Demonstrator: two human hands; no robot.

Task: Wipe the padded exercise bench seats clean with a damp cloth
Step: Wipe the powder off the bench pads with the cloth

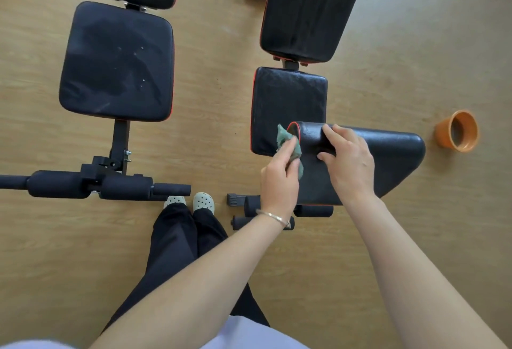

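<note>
Bare forearms (194, 279) reach down. Her left hand (279, 179) pinches a crumpled green cloth (289, 143) against the black angled pad (388, 151), and the right hand (349, 160), just beside it, curls over that pad's top. The bench seat (288, 99) lies just beyond the cloth.

Place: an indoor workout room; home or small gym cannot be told.
Equipment: two black padded exercise benches side by side, the left bench seat (116, 61) and the right bench seat (288, 104), each with a backrest beyond it, plus foam leg rollers (83, 183).
Floor: light wood-grain floor (216, 71), the benches standing directly on it.
Stray item: an orange pot (457, 131) set on the floor.
Footwear: pale perforated clogs (203, 201).
</note>
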